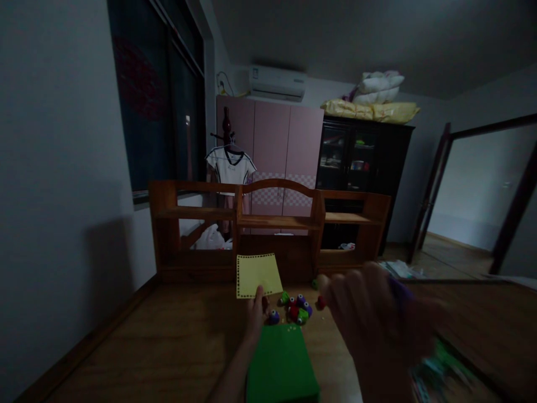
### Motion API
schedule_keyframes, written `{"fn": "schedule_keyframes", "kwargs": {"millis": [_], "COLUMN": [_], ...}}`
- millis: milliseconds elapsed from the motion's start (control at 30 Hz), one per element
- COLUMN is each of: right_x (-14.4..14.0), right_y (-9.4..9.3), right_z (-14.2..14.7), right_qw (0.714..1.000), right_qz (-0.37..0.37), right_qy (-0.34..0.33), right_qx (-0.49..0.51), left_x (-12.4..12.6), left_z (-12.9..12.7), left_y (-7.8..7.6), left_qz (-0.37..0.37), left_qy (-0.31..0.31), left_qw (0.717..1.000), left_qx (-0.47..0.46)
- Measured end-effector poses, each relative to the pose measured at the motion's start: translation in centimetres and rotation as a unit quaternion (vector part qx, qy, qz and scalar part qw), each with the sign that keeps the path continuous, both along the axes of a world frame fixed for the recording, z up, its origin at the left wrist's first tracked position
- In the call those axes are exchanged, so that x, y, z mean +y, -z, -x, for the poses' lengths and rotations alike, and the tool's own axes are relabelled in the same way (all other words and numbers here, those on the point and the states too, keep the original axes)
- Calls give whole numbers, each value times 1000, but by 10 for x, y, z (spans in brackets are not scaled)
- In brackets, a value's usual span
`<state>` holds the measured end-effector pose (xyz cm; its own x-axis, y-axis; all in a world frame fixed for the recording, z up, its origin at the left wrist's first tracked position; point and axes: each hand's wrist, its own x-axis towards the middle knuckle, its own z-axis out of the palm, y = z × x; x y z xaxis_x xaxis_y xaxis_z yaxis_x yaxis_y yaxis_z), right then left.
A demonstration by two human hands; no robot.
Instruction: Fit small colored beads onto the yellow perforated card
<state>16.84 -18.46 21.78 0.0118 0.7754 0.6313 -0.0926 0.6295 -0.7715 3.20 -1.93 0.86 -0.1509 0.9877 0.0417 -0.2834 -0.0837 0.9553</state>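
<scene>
My left hand [255,312] pinches the lower edge of a yellow paper sheet [258,274] with punched holes along its border, lifted above the wooden desk [168,336]. My right hand [369,319] is raised close to the camera and blurred; it seems to grip a purple object [398,294], but I cannot make it out. Between the hands lies a cluster of small colourful craft punches [296,309] in purple, red and green. A stack of green paper [280,364] lies on the desk in front of me, with tiny paper dots on its far edge.
A wooden desk-top shelf [272,224] stands along the far edge of the desk. A blurred printed item [440,364] lies at the right. Behind are a pink wardrobe [277,145], a dark cabinet [361,162], a hung white shirt [230,165] and an open doorway [478,196].
</scene>
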Motion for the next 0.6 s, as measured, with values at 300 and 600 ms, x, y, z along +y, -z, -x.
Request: {"fn": "schedule_keyframes", "kwargs": {"millis": [300, 600], "right_x": [158, 167], "right_y": [156, 195], "right_z": [-39, -48], "right_qw": [965, 968], "right_qz": [144, 239], "right_qy": [197, 23], "right_qx": [-93, 69], "left_x": [16, 6], "left_z": [-8, -13], "left_y": [18, 22], "left_qz": [47, 66], "left_qy": [70, 103], "left_qw": [995, 986], "left_qx": [-55, 117]}}
